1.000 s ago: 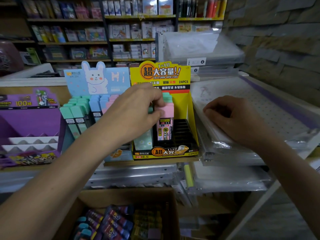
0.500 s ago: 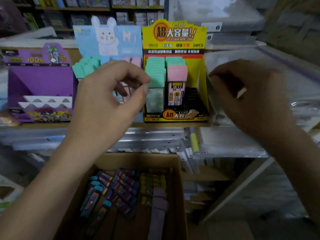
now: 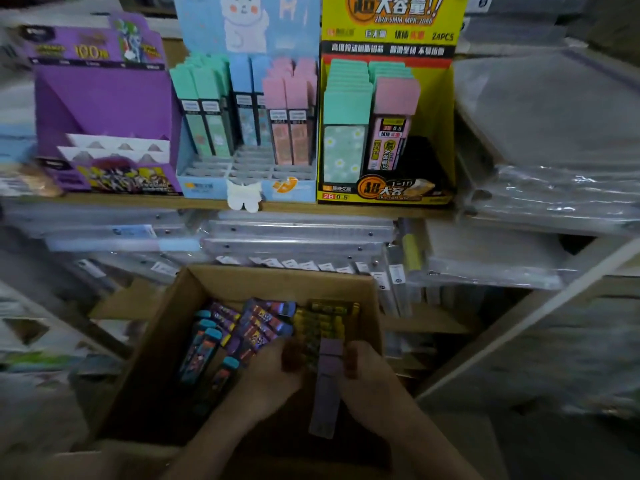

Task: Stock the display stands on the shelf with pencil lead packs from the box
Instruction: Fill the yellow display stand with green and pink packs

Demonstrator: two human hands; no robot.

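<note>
Shop shelving fills the view, dim and blurred. On the wooden shelf (image 3: pixel 138 199) three stands sit side by side: a purple stand (image 3: pixel 104 98) at the left with bare slots, a blue stand (image 3: pixel 294 188) in the middle holding green, blue and pink packs at its back rows, and a yellow stand (image 3: pixel 434 109) at the right with green packs and a pink one. Clear plastic sleeves (image 3: pixel 540 116) are piled beside the yellow stand and on the level below.

Under the shelf stands an open cardboard box (image 3: pixel 277 277). Loose packs (image 3: pixel 256 323) lie in it, dark purple and teal-capped at the left, yellow at the back, and a purple row (image 3: pixel 325 393) runs down its middle.

Both forearms reach into the box. The left hand (image 3: pixel 273 372) lies just left of the row, fingers curled over the packs. The right hand (image 3: pixel 369 379) lies at the row's right edge, fingers bent against it. Whether either actually grips cannot be made out.
</note>
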